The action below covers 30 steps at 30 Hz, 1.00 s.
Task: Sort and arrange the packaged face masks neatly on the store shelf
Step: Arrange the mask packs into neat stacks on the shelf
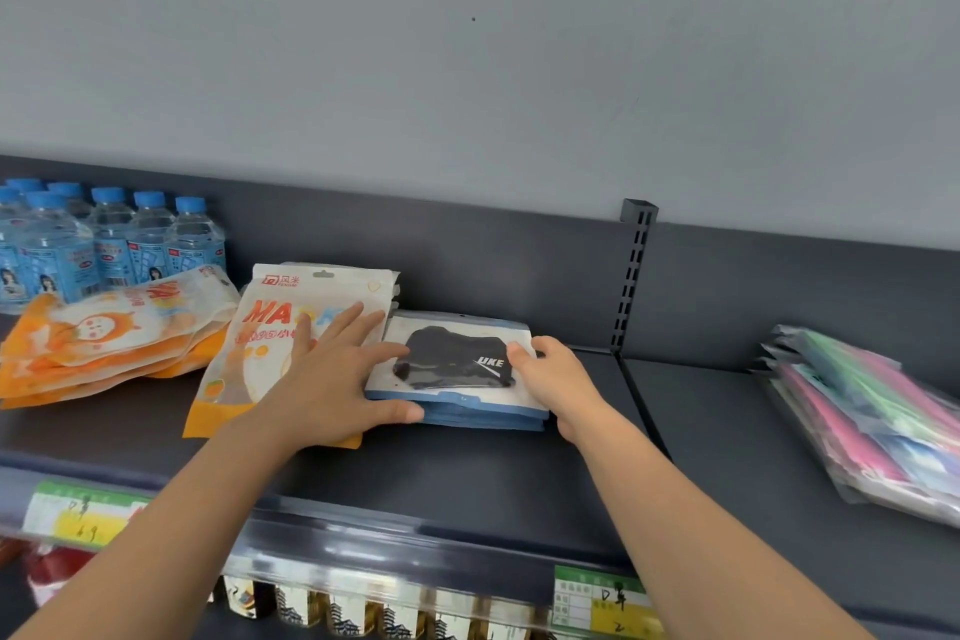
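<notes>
A small stack of blue-edged packs, each showing a black mask (454, 359), lies flat on the dark shelf (467, 473). My left hand (337, 374) lies spread with straight fingers across the stack's left edge and the orange-and-white MASK pack (270, 327) beside it, thumb against the stack's front. My right hand (550, 374) grips the stack's right edge, thumb on top. Further left, several orange cartoon mask packs (109, 333) lie in a loose, fanned heap.
Water bottles with blue caps (104, 239) stand at the back left. A pile of clear packs with pastel contents (872, 411) lies on the right shelf section, past a slotted upright post (631, 276). Price tags line the shelf's front rail (415, 541).
</notes>
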{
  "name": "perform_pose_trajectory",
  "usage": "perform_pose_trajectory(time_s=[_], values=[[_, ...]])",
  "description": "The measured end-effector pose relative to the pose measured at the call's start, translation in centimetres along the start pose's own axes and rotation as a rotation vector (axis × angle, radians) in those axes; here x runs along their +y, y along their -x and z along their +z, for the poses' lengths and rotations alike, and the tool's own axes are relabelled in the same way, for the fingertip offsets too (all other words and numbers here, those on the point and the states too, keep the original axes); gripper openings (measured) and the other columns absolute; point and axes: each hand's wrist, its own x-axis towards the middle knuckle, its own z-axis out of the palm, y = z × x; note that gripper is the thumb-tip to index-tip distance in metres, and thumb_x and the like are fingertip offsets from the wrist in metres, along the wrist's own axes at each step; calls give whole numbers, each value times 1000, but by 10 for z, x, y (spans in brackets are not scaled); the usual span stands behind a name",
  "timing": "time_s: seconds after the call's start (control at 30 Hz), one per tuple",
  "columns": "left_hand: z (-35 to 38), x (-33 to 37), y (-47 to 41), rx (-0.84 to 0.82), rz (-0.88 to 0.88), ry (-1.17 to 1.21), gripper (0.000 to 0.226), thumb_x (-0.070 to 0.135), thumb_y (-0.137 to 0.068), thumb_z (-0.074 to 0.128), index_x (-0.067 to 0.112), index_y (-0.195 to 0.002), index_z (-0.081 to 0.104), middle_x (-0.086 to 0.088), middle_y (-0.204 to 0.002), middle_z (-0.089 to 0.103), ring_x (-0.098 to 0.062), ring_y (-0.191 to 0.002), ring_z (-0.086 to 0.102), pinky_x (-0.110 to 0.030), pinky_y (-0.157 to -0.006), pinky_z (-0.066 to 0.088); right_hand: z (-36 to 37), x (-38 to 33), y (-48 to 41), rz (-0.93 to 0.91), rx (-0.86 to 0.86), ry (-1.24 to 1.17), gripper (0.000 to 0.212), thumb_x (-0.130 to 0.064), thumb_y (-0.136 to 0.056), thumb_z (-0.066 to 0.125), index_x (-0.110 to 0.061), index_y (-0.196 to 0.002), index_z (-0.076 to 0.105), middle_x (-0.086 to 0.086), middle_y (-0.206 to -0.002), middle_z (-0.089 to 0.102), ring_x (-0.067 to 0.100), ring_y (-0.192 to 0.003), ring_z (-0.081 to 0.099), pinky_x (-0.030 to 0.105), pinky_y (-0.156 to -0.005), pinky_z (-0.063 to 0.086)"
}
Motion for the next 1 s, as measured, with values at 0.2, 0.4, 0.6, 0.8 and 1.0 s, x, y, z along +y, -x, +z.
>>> perform_pose_trajectory(time_s=[0.2,0.4,0.6,0.8,1.0], values=[[3,8,-9,114,24,33,112,99,-53,-2,41,-132,53,8,-159,24,-12,-150,4,-54,-118,-8,-13,-2,2,-15,30,29,49,-37,-99,51,-14,-142,44,2,-143,48,19,-119,48,27,-88,36],[1,15,-12,148,56,64,104,95,-59,5,38,-130,56,7,-155,32,-13,-149,9,-53,-117,-6,-24,3,4,-20,58,57,52,-37,-96,55,-16,-143,44,3,-145,47,22,-131,45,29,-95,36],[-2,29,-18,149,77,69,56,67,-89,37,35,-129,58,7,-152,39,-12,-148,14,-51,-119,-1,-36,7,7,-24,84,84,52,-36,-95,58,-17,-142,46,3,-143,48,22,-129,47,32,-101,39],[-6,64,-45,84,197,94,60,69,-82,40,31,-122,64,8,-136,54,-14,-139,33,-48,-117,17,-68,9,13,-48,118,131,46,-35,-92,62,-17,-134,54,1,-132,55,20,-121,54,35,-103,44],[2,122,-79,68,363,31,34,43,-94,54,27,-122,64,10,-126,60,-12,-119,51,-34,-101,38,-122,15,24,-75,217,156,39,-36,-90,65,-18,-125,61,0,-122,61,18,-111,58,30,-93,45]])
